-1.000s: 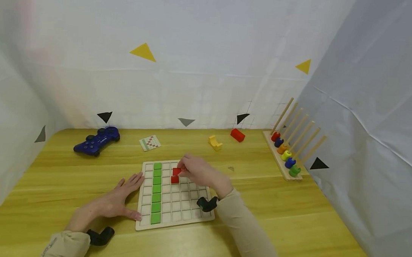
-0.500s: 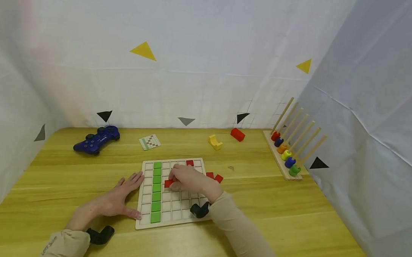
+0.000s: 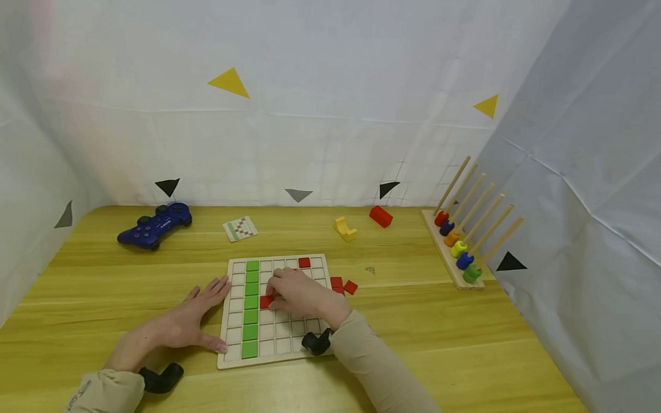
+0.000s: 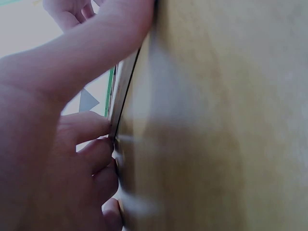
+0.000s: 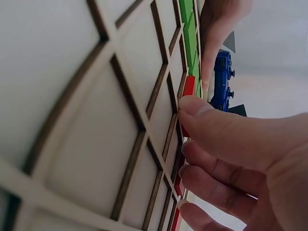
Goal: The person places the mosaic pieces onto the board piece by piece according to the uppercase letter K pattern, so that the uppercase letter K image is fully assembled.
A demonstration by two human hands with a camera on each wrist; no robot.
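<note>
My right hand (image 3: 300,295) is over a wooden grid board (image 3: 273,351), pinching a small square red tile (image 3: 265,302) just right of a column of green tiles (image 3: 251,303). In the right wrist view the thumb lies against the red tile (image 5: 190,86), low at the grid; whether it is fully in its cell I cannot tell. Another red tile (image 3: 304,263) lies in the board's far row. My left hand (image 3: 187,323) rests at the board's left edge, fingers spread and touching the rim. Part of the grid is hidden under my right hand.
Loose red tiles (image 3: 351,287) lie right of the board. Behind it are a patterned card (image 3: 240,229), a yellow curved block (image 3: 345,229) and a red block (image 3: 381,217). A blue game controller (image 3: 155,226) lies left; a peg rack (image 3: 453,250) stands right.
My right hand has moved left and nearer over the board, carrying the red tile to the cell beside the green column. The red tiles right of the board came into view. My left hand stayed still.
</note>
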